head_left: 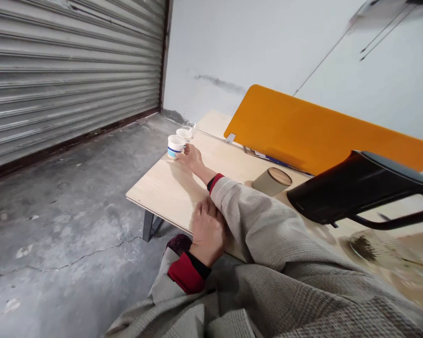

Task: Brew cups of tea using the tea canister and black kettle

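At the far left corner of the table (155, 188), my right hand (192, 158) reaches out with its fingers closed on the near side of a white paper cup (176, 146) with blue bands. Right behind it stands a second white paper cup (184, 134), partly hidden by the first. A clear glass or cup (191, 125) shows faintly beyond both. My left hand (208, 227) lies on the table's front edge beside my right sleeve, fingers extended and holding nothing; its fingertips are partly shaded.
A black electric kettle (338, 188) appears tilted on the right. Near it are a canister with a wooden lid (272, 182) and a transparent vessel with dark leaf-like bits (364, 246). An orange divider panel (303, 129) runs along the back. A roller shutter (74, 70) stands left.
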### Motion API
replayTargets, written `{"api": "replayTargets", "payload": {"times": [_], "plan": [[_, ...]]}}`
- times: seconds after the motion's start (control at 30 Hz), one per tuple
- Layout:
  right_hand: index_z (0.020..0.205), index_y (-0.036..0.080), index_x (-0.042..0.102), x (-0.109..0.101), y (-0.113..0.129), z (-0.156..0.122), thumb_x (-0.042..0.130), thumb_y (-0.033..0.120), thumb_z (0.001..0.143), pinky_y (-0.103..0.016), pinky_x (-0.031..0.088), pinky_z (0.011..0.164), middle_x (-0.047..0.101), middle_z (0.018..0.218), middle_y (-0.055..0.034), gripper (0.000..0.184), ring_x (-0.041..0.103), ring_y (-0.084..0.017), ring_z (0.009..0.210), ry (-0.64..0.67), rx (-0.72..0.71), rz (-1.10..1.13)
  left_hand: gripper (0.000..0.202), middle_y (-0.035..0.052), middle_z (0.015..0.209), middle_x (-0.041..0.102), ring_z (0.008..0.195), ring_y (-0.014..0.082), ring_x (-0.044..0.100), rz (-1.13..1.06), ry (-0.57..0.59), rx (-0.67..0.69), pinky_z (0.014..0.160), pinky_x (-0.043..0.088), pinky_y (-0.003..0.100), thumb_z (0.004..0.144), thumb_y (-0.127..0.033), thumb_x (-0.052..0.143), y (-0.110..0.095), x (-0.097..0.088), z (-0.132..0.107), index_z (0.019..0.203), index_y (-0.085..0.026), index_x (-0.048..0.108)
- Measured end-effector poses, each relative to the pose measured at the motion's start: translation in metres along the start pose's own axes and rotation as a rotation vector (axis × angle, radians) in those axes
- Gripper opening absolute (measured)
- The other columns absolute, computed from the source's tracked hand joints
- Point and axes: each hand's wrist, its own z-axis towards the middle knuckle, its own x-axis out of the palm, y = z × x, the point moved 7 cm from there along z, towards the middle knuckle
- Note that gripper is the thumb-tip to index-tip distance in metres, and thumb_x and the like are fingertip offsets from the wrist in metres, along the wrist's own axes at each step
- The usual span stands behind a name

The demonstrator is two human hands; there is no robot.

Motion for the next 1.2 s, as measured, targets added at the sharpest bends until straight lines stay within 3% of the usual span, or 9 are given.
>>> {"api": "replayTargets", "payload": {"times": [0.17, 0.3, 0.43, 0.6, 0.7, 0.8, 0.9, 1.1, 1.2], "plan": [[0.126, 0.018, 0.066, -0.053, 0.024, -0.048, 0.085, 0.033, 0.082, -0.047, 0.058, 0.109, 0.075, 0.128, -0.0126, 0.050, 0.072, -0.028, 0.121, 0.043, -0.066, 0.012, 0.052, 0.0199, 0.153, 0.066, 0.147, 0.0401, 0.055, 0.039, 0.059, -0.009, 0.122, 0.045, 0.058, 0.104, -0.046, 0.057, 0.003, 0.002, 0.001, 0.138, -0.008, 0.068], [0.127, 0.026, 0.068, -0.108, 0.034, -0.135, 0.083, 0.039, 0.084, -0.046, 0.062, 0.107, 0.076, 0.127, -0.0086, 0.047, 0.074, -0.026, 0.119, 0.082, -0.158, 0.083, 0.046, 0.0213, 0.152, 0.067, 0.150, 0.0405, 0.054, 0.051, 0.045, -0.038, 0.124, 0.043, 0.059, 0.105, -0.039, 0.054, 0.006, 0.000, 0.003, 0.138, -0.010, 0.069], [0.125, 0.026, 0.071, -0.169, 0.017, -0.233, 0.079, 0.043, 0.087, -0.044, 0.063, 0.107, 0.077, 0.130, -0.0099, 0.043, 0.076, -0.024, 0.118, 0.054, -0.127, 0.083, 0.050, 0.0241, 0.155, 0.063, 0.150, 0.0445, 0.054, 0.044, 0.064, 0.007, 0.124, 0.042, 0.062, 0.105, -0.041, 0.052, 0.005, -0.001, 0.007, 0.139, -0.007, 0.068], [0.108, 0.027, 0.077, -0.277, -0.032, -0.337, 0.077, 0.042, 0.087, -0.041, 0.066, 0.090, 0.083, 0.106, -0.0064, 0.026, 0.079, -0.023, 0.097, -0.255, 0.095, -0.092, 0.053, 0.0260, 0.157, 0.061, 0.152, 0.0465, 0.050, -0.032, 0.045, 0.022, 0.122, 0.041, 0.067, 0.107, -0.047, 0.049, 0.009, -0.003, 0.011, 0.139, -0.010, 0.069], [0.093, 0.026, 0.077, -0.353, -0.054, -0.388, 0.074, 0.047, 0.084, -0.040, 0.062, 0.077, 0.080, 0.085, -0.0042, 0.023, 0.074, -0.022, 0.076, -0.541, 0.216, -0.273, 0.055, 0.0271, 0.156, 0.061, 0.152, 0.0475, 0.049, -0.038, 0.053, 0.035, 0.120, 0.041, 0.070, 0.108, -0.048, 0.045, 0.008, -0.004, 0.014, 0.138, -0.010, 0.070], [0.082, 0.025, 0.073, -0.421, -0.062, -0.429, 0.069, 0.047, 0.080, -0.039, 0.059, 0.071, 0.073, 0.070, -0.0027, 0.023, 0.069, -0.022, 0.067, -0.805, 0.256, -0.353, 0.054, 0.0246, 0.154, 0.063, 0.150, 0.0459, 0.051, -0.026, 0.047, 0.041, 0.120, 0.041, 0.068, 0.108, -0.050, 0.043, 0.006, -0.009, 0.016, 0.135, -0.013, 0.070], [0.083, 0.025, 0.071, -0.474, -0.056, -0.467, 0.066, 0.045, 0.083, -0.041, 0.059, 0.073, 0.072, 0.071, -0.0038, 0.021, 0.070, -0.023, 0.068, -1.021, 0.264, -0.501, 0.054, 0.0233, 0.152, 0.064, 0.148, 0.0446, 0.053, 0.017, 0.046, 0.052, 0.120, 0.043, 0.066, 0.107, -0.050, 0.043, 0.004, -0.014, 0.019, 0.135, -0.014, 0.071], [0.102, 0.025, 0.069, -0.531, -0.056, -0.544, 0.062, 0.041, 0.089, -0.046, 0.062, 0.081, 0.075, 0.087, -0.0071, 0.022, 0.073, -0.025, 0.077, -1.347, 0.233, -0.707, 0.061, 0.0255, 0.151, 0.065, 0.144, 0.0479, 0.057, 0.080, 0.042, 0.118, 0.116, 0.048, 0.068, 0.106, -0.053, 0.039, 0.005, -0.012, 0.023, 0.135, -0.011, 0.071], [0.115, 0.025, 0.066, -0.541, -0.080, -0.566, 0.064, 0.040, 0.085, -0.046, 0.063, 0.082, 0.076, 0.099, -0.0094, 0.034, 0.073, -0.024, 0.084, -1.387, 0.266, -0.674, 0.053, 0.0126, 0.150, 0.070, 0.144, 0.0451, 0.060, 0.025, -0.073, 0.083, 0.116, 0.049, 0.071, 0.101, -0.057, 0.045, 0.011, -0.012, 0.023, 0.133, -0.025, 0.073]]}}
